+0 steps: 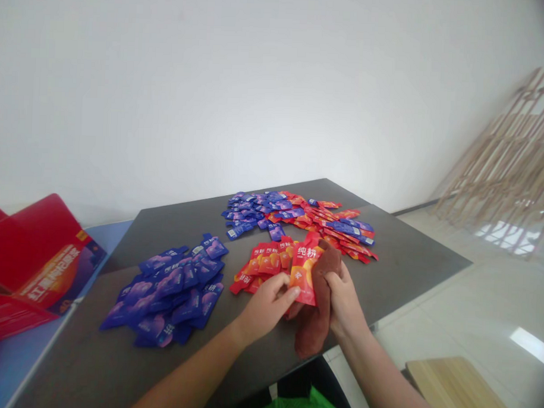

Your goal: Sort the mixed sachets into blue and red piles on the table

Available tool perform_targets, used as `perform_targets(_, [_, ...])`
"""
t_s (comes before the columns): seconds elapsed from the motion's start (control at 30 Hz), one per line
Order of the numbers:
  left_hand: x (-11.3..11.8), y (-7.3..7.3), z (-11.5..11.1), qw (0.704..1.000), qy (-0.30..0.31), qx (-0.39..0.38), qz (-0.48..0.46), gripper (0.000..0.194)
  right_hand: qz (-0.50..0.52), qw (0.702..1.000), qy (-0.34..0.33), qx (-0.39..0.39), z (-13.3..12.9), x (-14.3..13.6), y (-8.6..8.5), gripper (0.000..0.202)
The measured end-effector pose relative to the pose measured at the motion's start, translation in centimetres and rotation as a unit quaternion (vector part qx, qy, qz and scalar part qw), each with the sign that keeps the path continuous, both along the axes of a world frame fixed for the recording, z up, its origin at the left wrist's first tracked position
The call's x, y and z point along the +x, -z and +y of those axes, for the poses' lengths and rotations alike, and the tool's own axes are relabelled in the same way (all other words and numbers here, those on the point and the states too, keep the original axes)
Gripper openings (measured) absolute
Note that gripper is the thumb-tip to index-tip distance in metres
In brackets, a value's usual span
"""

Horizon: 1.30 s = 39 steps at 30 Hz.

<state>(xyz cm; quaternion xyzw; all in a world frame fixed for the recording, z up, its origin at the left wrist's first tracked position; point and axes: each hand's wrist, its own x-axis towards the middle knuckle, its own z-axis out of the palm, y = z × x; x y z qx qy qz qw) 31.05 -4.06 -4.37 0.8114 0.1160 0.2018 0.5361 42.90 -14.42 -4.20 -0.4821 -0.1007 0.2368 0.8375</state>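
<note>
My forearms (210, 365) enter bottom; left fingers (273, 295) pinch a red pouch (305, 273), right fingers (341, 294) clamp brown cloth (321, 307) by the bench's (413, 256) near edge; red box (33, 249), far left.

Workroom, packing type: dark table (408, 256); sachet heaps (171, 290) inside left edge; printed carton (42, 267) past it; slatted frames (506, 147) beyond right corner.

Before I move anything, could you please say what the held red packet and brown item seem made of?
The red packet looks like smooth plastic or foil film, given its flat printed face; the brown item seems soft, matte cloth, as it droops limply.
</note>
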Motion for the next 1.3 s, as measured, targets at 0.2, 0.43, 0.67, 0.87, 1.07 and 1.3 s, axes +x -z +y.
perform_targets(0.2, [-1.0, 0.2, -0.3, 0.982, 0.027, -0.186, -0.004, 0.023, -0.175, 0.959, 0.206, -0.088, -1.9, 1.7, -0.8, 0.055])
perform_targets(0.43, [0.2, 1.3, -1.6, 0.969, -0.005, -0.242, -0.044, 0.021, -0.493, 0.850, -0.063, -0.173, -1.9, -1.0, 0.4, 0.060])
perform_targets(0.67, [-0.5, 0.7, -0.7, 0.984, 0.033, -0.177, 0.014, 0.020, -0.386, 0.863, 0.106, -0.309, -0.3, 6.6, 3.9, 0.062])
perform_targets(0.87, [1.3, 2.2, 4.5, 0.962, -0.171, 0.152, 0.146, 0.010, -0.318, 0.888, 0.162, -0.289, -0.9, 7.7, 5.7, 0.063])
perform_targets(1.07, [0.4, 2.0, 4.4, 0.897, -0.201, 0.347, 0.185, 0.028, -0.277, 0.904, 0.176, -0.275, -1.5, 7.5, 5.8, 0.066])
perform_targets(1.3, [1.4, 3.8, 0.2, 0.985, -0.032, 0.162, -0.054, 0.091, -0.237, 0.958, -0.008, -0.164, -1.4, 1.7, 3.2, 0.061])
